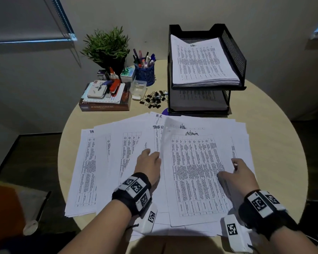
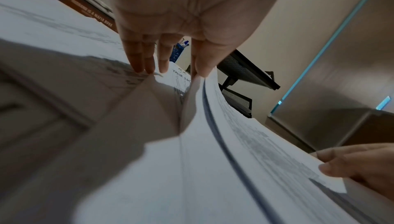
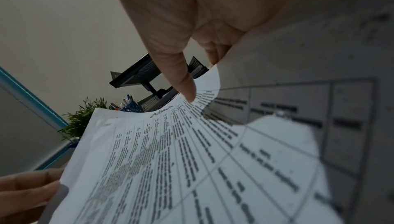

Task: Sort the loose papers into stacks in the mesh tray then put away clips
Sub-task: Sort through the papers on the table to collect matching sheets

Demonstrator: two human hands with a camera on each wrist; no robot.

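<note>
Loose printed papers [image 1: 103,162] lie fanned over the near half of the round table [image 1: 275,143]. On top of them lies a sheaf headed "admin" [image 1: 195,171]. My left hand [image 1: 152,156] is at its raised left edge, with straight fingers [image 2: 140,59] on the sheets below and one digit against that edge. My right hand [image 1: 231,169] pinches the curled right edge, thumb [image 3: 183,84] on top and fingers behind. The black two-tier mesh tray [image 1: 233,50] stands at the back right, with a stack headed "HR" on top and papers below. Black binder clips [image 1: 154,99] lie heaped left of the tray.
A small clear plastic box [image 1: 139,88] sits beside the clips. Behind them are a blue mesh pen cup [image 1: 144,72], a potted plant [image 1: 106,46] and a book stack [image 1: 105,105] with an orange stapler and notepads on it. The table edge curves close on both sides.
</note>
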